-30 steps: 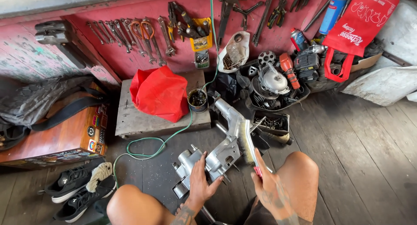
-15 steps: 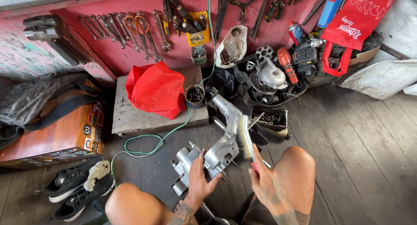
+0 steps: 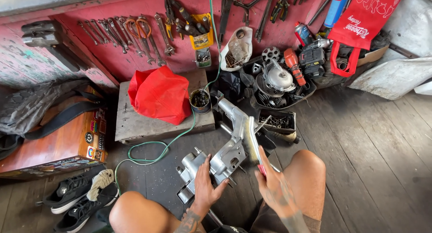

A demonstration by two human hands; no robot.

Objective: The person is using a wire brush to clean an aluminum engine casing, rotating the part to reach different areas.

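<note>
A long silver metal engine part (image 3: pixel 227 145) lies on the dark floor between my knees. My left hand (image 3: pixel 208 184) rests on its near end, fingers spread over the casting. My right hand (image 3: pixel 273 188) grips the red handle of a wire brush (image 3: pixel 252 145), whose bristle head lies against the right side of the metal part.
A red cloth bag (image 3: pixel 158 94) and a small tin can (image 3: pixel 200 100) sit on a low wooden block (image 3: pixel 135 125). Wrenches and pliers (image 3: pixel 144 32) hang on the red wall. A pile of machine parts and a small box of bits (image 3: pixel 276 120) lie beyond. Black shoes (image 3: pixel 76 199) at left; a green cord (image 3: pixel 153 154) crosses the floor.
The view has shifted slightly; my hands stay on the metal part and brush, with the brush moved a little along the part.
</note>
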